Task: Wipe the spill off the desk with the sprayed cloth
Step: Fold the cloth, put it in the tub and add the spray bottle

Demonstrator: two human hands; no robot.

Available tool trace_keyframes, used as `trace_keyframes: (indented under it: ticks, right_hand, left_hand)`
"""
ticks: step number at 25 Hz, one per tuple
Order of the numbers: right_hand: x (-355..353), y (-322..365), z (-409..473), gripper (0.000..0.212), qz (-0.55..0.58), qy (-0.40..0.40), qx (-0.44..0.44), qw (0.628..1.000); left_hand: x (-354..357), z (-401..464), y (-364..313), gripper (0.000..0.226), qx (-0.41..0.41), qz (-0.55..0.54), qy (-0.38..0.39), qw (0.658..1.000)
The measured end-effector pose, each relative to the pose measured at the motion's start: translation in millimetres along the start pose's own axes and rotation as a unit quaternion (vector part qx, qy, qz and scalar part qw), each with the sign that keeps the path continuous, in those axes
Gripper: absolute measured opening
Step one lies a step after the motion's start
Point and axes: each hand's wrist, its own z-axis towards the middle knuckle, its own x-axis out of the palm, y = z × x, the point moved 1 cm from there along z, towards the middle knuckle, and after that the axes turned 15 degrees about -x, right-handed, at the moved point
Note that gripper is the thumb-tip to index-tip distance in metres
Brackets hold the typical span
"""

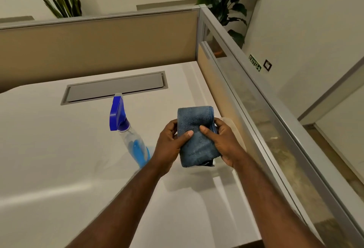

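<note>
Seen from a single wide-angle camera worn on the head, aimed forward and steeply down over the white surface (59,149), close to both outstretched forearms, with the partition (98,47) at the far edge and plants beyond it.

The spray bottle (128,129) has its base hidden behind the left hand (169,147). The cloth (197,135) covers both palms, and its underside is out of sight. A pale patch on the desk (59,149), just right of the right hand (224,143), is mostly hidden. Both forearms run off the near edge.
</note>
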Motion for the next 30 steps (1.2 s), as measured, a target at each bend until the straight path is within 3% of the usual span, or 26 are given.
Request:
trace_keyframes:
  ticks: [2,5,9,14,16,17,19,21,22,25,27,30]
  right_hand:
    - [0.4,-7.8,0.1,0.043,-0.027,-0.009,-0.016,0.999]
    - [-7.0,-16.2,5.5,0.040,-0.066,-0.021,-0.015,0.997]
    - [-11.5,-26.1,12.3,0.040,-0.154,0.029,0.036,0.987]
    - [2.1,-37.1,13.1,0.042,-0.333,0.052,0.054,0.940]
    - [7.2,-31.5,10.4,0.052,-0.434,0.029,0.024,0.900]
    - [9.7,-26.1,6.6,0.056,-0.506,0.002,-0.021,0.862]
    - [17.2,-14.7,-3.3,0.043,-0.604,-0.035,-0.188,0.774]
    - [27.8,-9.0,-11.3,0.031,-0.611,0.040,-0.325,0.721]
    - [32.4,-10.6,-12.7,0.032,-0.612,0.121,-0.333,0.707]
    - [39.1,-24.1,-8.4,0.065,-0.646,0.290,-0.150,0.690]
    - [42.6,-27.4,0.0,0.077,-0.653,0.306,-0.053,0.691]
    - [51.5,-27.1,14.2,0.077,-0.655,0.317,-0.001,0.686]
  left_hand:
    - [-5.9,-2.5,8.5,0.039,0.026,0.075,-0.058,0.995]
    - [-22.9,-7.6,32.3,0.068,0.051,0.187,-0.127,0.973]
    - [-42.0,-13.1,71.3,0.117,-0.016,0.334,-0.076,0.939]
    - [-55.1,-4.8,105.1,0.132,-0.030,0.503,-0.063,0.861]
    - [-56.9,-1.6,110.6,0.133,-0.026,0.532,-0.068,0.843]
    - [-56.8,-0.8,112.4,0.133,-0.025,0.541,-0.069,0.838]
    - [-56.0,0.7,115.4,0.134,-0.024,0.551,-0.073,0.831]
    - [-55.7,2.2,117.9,0.133,-0.027,0.555,-0.077,0.828]
    - [-55.9,3.2,119.0,0.133,-0.031,0.558,-0.076,0.826]
    - [-55.1,5.4,121.4,0.132,-0.039,0.568,-0.071,0.819]
    - [-54.3,7.0,121.1,0.131,-0.044,0.577,-0.066,0.813]
    - [-52.7,8.1,117.3,0.130,-0.058,0.586,-0.060,0.806]
